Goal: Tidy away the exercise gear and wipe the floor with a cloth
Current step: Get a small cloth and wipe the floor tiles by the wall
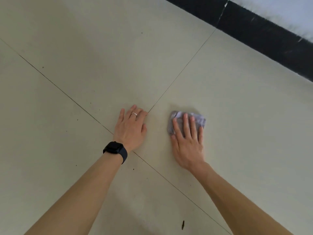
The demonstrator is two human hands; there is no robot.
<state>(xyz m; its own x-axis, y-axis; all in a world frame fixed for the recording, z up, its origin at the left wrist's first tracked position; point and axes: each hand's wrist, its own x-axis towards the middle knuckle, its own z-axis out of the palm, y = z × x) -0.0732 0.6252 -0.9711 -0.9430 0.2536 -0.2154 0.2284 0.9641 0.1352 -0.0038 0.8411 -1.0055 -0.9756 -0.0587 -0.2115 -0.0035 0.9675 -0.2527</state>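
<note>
Right grip [186, 143] lies flat just right of frame centre, fingers straight and slightly spread, pressing a crumpled grey cloth [199, 118] onto the pale tiled floor [84, 48]. Left grip [131, 128], near it at centre, rests palm-down over a tile joint, fingers spread, holding nothing, with a black watch [115, 150] on its wrist. Black skirting [254, 31] crosses the upper right.

Left hand [131, 126] flat on the floor [84, 65], right hand [187, 141] just right of it on a cloth [194, 118], baseboard [254, 29] far right.
</note>
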